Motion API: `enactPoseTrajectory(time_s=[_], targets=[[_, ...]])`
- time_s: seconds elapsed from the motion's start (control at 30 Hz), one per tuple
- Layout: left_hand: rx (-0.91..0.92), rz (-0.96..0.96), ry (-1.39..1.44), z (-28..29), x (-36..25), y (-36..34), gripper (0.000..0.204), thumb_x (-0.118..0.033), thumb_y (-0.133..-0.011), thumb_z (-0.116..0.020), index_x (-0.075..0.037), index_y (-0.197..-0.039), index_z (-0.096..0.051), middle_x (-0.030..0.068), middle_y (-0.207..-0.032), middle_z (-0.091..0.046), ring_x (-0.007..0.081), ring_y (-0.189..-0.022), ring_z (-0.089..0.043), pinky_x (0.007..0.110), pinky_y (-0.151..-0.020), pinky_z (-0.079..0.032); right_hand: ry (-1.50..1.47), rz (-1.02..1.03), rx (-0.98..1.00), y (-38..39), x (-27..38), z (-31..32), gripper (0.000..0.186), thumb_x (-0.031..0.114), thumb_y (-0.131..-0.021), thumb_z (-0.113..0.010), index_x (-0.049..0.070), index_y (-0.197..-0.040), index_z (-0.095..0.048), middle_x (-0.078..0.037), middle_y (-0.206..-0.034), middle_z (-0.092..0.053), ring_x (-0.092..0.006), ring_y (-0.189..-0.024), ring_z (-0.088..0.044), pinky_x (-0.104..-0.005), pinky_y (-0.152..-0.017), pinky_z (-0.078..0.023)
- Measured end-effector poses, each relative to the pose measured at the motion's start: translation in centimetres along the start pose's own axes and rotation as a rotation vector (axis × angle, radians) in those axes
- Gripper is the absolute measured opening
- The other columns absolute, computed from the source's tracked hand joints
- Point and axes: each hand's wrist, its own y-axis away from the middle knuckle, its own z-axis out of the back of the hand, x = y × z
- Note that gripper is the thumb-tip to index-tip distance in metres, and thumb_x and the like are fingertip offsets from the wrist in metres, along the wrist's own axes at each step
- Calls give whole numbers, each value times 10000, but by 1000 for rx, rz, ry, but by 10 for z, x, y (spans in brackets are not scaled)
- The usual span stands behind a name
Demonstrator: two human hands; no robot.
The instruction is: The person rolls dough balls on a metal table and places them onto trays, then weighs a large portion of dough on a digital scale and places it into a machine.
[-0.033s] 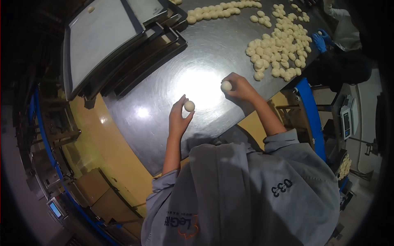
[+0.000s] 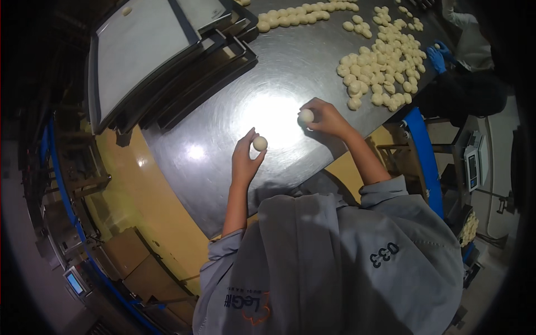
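Between the thumb and fingers of my left hand [image 2: 245,158] is a small, pale, round dough ball [image 2: 260,143]. A second dough ball [image 2: 305,115] is pinched in my right hand [image 2: 325,118], farther out and to the right. Both hands are over the shiny steel table [image 2: 212,181], a short gap apart. A large spread of dough pieces [image 2: 385,64] covers the table beyond my right hand. Farther off, more dough balls [image 2: 296,18] stand in rows along the table.
Stacked dark-rimmed trays [image 2: 139,61] stand at the far left, the top one lined in white with one small dough piece [image 2: 127,10]. A co-worker's blue-gloved hands [image 2: 438,58] are at the far right edge. Blue-edged equipment [image 2: 420,151] and a scale [image 2: 473,164] stand at right.
My right hand has shifted slightly left with its dough ball, closer to the left hand. The whole view has moved a little; both dough balls are still held.
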Motion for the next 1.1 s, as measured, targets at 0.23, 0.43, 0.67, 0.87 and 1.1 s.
enactPoseTrajectory(time_s=[0.23,0.43,0.67,0.87,1.1], targets=[[-64,19,29,-3,-4,2,841,-3,-783,-823,-15,-1518,-413,159,-1246,-688,272,-1219,-638,387,-1093,-484,141,258,130,-15,40,-83,585,114,-742,-785,58,-1306,-640,-162,-1308,-562,-367,-1211,-524,-428,-1025,-481],[-82,-118,-169,2,-29,2,815,-41,-793,-670,-58,-1546,-359,164,-1514,-501,351,-1336,-520,431,-1100,-464,160,95,185,-7,66,-71,883,152,-755,-802,168,-1541,-400,-208,-1319,-484,-417,-1218,-484,-488,-963,-516],[-589,-17,-122,-13,8,0,730,48,-725,-487,-23,-1435,-332,288,-1517,-280,473,-1411,-326,552,-1141,-395,303,151,395,-51,66,-89,436,242,-745,-805,124,-1143,-671,-218,-1140,-577,-389,-1043,-569,-478,-853,-521],[-490,145,-548,-24,-9,-10,629,15,-725,-566,0,-1346,-468,303,-1415,-442,493,-1295,-469,526,-1117,-406,-194,54,82,-184,3,48,438,223,-693,-850,117,-1075,-663,-187,-1071,-618,-366,-1032,-605,-447,-890,-513],[-449,266,-739,-23,-27,-20,572,-37,-725,-581,6,-1294,-533,269,-1327,-524,468,-1216,-520,560,-1055,-419,204,306,-344,-449,-36,171,542,179,-707,-799,110,-1195,-575,-192,-1172,-569,-423,-1169,-537,-491,-973,-492]])
